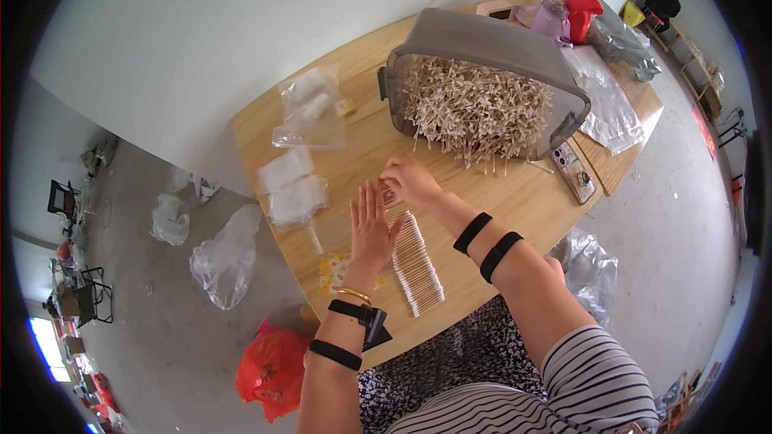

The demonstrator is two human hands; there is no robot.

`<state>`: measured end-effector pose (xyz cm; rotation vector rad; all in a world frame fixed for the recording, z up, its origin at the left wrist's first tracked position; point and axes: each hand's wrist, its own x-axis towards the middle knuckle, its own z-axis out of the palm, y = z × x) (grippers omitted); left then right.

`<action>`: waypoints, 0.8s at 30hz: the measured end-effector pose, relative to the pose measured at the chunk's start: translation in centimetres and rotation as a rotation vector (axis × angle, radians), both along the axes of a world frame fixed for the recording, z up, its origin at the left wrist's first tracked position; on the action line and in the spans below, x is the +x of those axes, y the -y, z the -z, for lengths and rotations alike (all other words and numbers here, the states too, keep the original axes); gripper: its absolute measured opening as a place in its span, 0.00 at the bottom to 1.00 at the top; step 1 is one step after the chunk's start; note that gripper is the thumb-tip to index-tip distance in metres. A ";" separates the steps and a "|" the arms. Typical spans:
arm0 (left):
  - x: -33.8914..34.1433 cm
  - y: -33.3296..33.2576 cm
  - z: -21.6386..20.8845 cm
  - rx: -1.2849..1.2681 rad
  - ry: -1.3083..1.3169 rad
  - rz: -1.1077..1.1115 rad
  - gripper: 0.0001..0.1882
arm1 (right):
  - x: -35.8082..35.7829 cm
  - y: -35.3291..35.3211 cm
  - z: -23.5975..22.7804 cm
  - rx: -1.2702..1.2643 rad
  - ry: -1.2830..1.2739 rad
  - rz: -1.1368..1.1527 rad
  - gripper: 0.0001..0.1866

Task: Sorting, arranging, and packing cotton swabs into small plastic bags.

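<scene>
A long row of cotton swabs (pixel 418 265), laid side by side, runs down the wooden table (pixel 482 201) toward me. My left hand (pixel 372 229) is open, its fingers stretched out along the row's left side near the far end. Just beyond, my right hand (pixel 412 183) bends over that far end with its fingers pinched together. A few swabs show beneath the two hands; what the right fingertips hold is hidden. Behind them a grey plastic bin (pixel 490 28) lies tipped on its side, with a heap of loose cotton swabs (pixel 478 108) spilling toward its mouth.
Clear plastic bags (pixel 310 112) and small clear packets (pixel 293 189) lie on the left. A yellow printed packet (pixel 331 273) is by my left wrist. A phone (pixel 572 173) rests at the right edge. Red bags (pixel 575 8) sit at the back; another red bag (pixel 273 370) is below left.
</scene>
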<state>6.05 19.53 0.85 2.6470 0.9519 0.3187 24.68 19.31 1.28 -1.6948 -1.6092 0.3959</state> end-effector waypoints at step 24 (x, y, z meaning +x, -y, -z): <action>0.2 -0.8 0.8 -0.025 0.070 0.010 0.46 | -0.4 2.6 1.2 0.137 -0.131 0.183 0.06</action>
